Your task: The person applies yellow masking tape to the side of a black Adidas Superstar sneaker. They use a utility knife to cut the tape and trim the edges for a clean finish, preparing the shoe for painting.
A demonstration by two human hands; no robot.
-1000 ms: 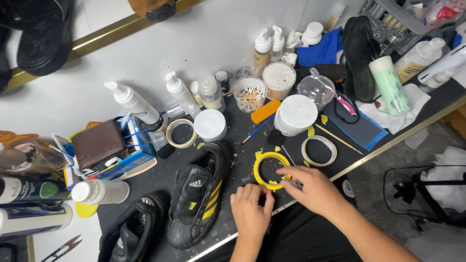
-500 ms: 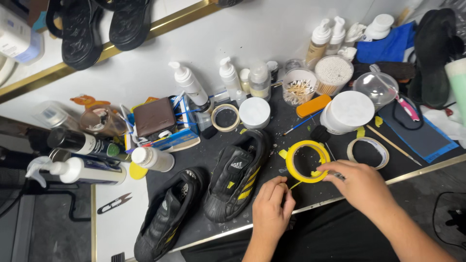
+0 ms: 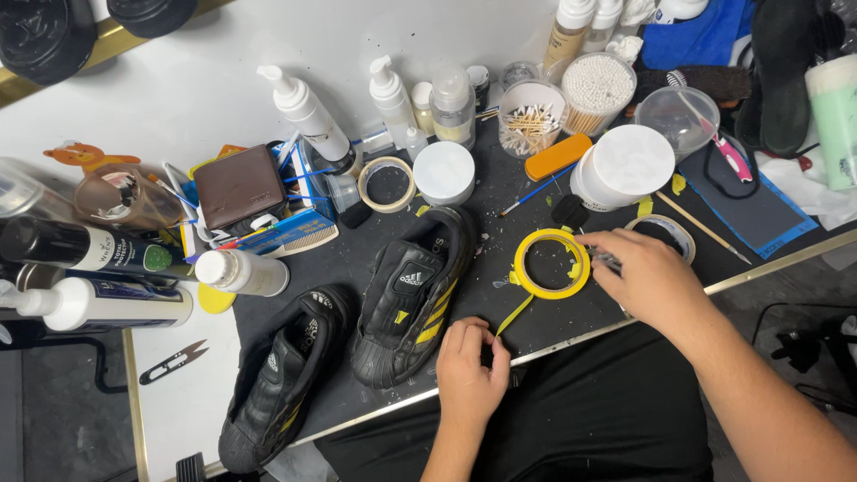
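Note:
A yellow tape roll lies flat on the dark work mat. A thin strip of yellow tape runs from the roll down to my left hand, which pinches its free end near the table's front edge. My right hand rests at the roll's right side, its fingers closed on a small grey tool that points at the roll. Left of the roll lies a black shoe with yellow stripes. A second black shoe lies further left, near the front edge.
Behind the roll stand a white tub, a beige tape roll, a white lid, cotton swab cups and pump bottles. A brown wallet, bottles lying flat and small snips are at the left. A clear tape roll lies by my right hand.
My left hand has drawn the yellow strip out from the roll toward the front edge. My right hand stays at the roll. The camera view has shifted and now sits closer.

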